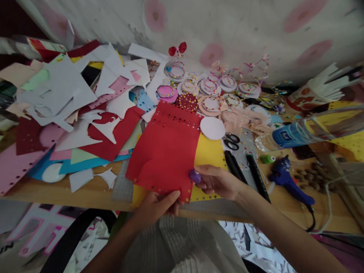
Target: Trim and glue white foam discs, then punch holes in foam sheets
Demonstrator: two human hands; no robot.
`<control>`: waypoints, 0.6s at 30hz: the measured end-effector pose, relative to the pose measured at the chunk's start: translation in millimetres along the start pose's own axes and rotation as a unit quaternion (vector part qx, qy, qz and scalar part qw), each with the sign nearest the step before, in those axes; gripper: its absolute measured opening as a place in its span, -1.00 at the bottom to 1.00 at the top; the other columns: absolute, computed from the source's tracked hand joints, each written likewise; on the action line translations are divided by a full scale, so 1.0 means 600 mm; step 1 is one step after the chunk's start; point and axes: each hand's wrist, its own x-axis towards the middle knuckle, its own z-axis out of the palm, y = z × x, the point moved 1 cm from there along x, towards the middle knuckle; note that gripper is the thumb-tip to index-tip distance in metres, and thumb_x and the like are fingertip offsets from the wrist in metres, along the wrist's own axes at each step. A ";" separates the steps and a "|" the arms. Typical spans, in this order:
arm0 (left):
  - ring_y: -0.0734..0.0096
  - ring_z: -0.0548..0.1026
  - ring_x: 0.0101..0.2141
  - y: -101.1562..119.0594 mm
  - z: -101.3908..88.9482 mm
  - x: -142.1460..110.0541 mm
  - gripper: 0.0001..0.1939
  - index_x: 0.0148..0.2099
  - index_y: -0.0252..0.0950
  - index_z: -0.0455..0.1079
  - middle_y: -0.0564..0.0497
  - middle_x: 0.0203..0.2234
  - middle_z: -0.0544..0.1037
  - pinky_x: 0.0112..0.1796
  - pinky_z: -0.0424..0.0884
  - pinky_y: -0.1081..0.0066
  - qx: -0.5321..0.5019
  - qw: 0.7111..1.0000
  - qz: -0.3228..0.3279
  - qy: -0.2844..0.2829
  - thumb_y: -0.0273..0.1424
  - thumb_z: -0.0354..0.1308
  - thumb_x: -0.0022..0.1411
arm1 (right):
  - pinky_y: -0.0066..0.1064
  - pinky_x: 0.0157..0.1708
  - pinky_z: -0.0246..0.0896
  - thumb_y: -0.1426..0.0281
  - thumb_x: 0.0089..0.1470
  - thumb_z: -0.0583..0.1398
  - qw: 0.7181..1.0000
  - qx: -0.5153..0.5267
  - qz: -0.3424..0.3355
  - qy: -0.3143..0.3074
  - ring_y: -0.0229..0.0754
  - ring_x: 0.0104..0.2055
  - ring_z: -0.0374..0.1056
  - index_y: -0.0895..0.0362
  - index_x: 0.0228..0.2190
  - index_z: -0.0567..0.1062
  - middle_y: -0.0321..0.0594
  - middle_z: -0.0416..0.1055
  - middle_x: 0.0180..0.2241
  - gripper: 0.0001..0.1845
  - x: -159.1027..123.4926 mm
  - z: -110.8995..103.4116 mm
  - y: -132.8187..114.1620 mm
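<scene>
A red sheet [170,151] with rows of small punched holes along its far and near edges lies over a yellow sheet [209,155]. My left hand [159,206] grips the red sheet's near edge, thumb on top and fingers beneath. In my right hand [212,180] is a small purple craft punch [195,176], held at the sheet's right edge near the lower corner. Whether the paper sits inside the punch's slot I cannot tell. A white paper circle [212,128] rests just past the red sheet's upper right edge.
Paper scraps [65,87] pile up on the left. Several beaded round decorations [210,85] stand at the back. Scissors [231,141], black markers [258,176], a blue glue gun [290,180] and a plastic bottle [287,136] lie to the right. A paper cup [304,94] holds white strips.
</scene>
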 end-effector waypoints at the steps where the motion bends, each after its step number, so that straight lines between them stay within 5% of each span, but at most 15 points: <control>1: 0.55 0.34 -0.65 0.001 0.000 0.000 -0.56 -0.51 -0.32 0.40 0.08 -0.72 0.40 -0.57 0.32 0.53 0.002 1.000 0.005 -0.001 0.00 0.23 0.03 | -0.61 -0.73 -0.19 0.14 -0.15 0.36 1.000 0.000 0.002 0.000 -0.43 -0.60 0.08 0.17 -0.52 0.37 -0.35 0.27 -0.53 -0.60 0.002 -0.001 0.000; 18: 0.58 0.33 -0.64 0.004 0.004 0.001 -0.52 -0.52 -0.33 0.43 0.09 -0.71 0.41 -0.55 0.32 0.54 -0.031 0.999 -0.020 -0.002 0.04 0.29 -0.07 | -0.50 -0.68 -0.44 0.16 -0.24 0.41 1.000 -0.014 -0.025 0.003 -0.46 -0.64 -0.19 0.15 -0.65 0.23 -0.48 0.02 -0.67 -0.49 0.013 0.006 -0.001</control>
